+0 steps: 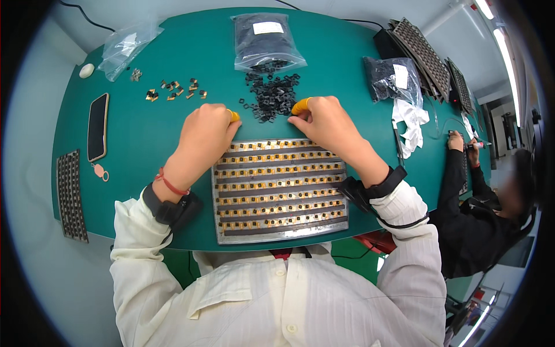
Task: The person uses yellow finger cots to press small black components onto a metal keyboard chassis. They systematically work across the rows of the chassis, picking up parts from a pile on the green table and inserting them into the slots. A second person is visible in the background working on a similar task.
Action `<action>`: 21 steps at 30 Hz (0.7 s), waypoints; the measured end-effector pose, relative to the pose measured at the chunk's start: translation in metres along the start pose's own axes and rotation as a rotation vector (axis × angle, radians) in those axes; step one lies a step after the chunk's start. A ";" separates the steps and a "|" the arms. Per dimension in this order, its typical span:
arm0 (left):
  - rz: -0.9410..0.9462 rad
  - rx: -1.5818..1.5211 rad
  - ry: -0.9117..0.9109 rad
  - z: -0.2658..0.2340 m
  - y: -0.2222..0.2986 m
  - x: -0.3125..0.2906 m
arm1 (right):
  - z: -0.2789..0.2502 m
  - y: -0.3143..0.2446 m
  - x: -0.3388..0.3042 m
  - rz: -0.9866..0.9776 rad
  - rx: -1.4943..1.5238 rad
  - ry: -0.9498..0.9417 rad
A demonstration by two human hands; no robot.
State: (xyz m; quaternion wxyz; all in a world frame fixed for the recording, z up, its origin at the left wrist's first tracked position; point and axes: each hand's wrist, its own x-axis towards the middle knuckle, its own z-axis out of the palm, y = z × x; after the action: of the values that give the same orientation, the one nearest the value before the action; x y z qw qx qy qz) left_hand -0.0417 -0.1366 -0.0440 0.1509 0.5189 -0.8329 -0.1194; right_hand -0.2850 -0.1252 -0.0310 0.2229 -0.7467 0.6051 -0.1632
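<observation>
A metal tray [283,234] with several rows of small gold and black parts lies in front of me. Over its far left corner is my left hand [205,134], fingers bent together and a yellow finger cot [233,115] on one fingertip. My right hand [328,124] is at the tray's far right corner, closed, also with a yellow finger cot [301,106]. Its fingertips are beside a loose pile of small black square pieces [272,95]. Whatever either hand pinches is hidden or too small to make out.
Small gold-and-black parts [176,89] lie scattered at the far left, near a clear bag [130,46] and a phone [98,127]. Bags of black pieces [263,37] and stacked trays [422,55] stand farther back. At right a co-worker [480,214] handles something.
</observation>
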 end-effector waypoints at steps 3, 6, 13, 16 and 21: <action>0.017 0.041 0.071 0.006 -0.013 -0.002 | 0.013 0.008 0.000 -0.142 -0.111 0.117; -0.005 -0.087 0.047 0.005 -0.024 -0.005 | 0.010 0.008 -0.002 -0.181 -0.037 0.052; 0.001 -0.288 -0.048 0.004 -0.007 0.001 | -0.002 0.021 -0.009 -0.053 0.150 -0.024; 0.073 -0.092 -0.004 0.006 -0.006 0.003 | -0.008 0.015 -0.009 -0.010 0.177 -0.040; 0.103 -0.181 -0.030 0.002 -0.007 0.007 | 0.003 0.006 -0.006 -0.112 0.114 -0.064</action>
State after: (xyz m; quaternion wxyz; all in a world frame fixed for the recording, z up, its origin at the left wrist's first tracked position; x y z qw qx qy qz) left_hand -0.0397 -0.1459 -0.0477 0.1907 0.4578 -0.8465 -0.1938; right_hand -0.2903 -0.1198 -0.0364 0.2749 -0.7703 0.5447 -0.1855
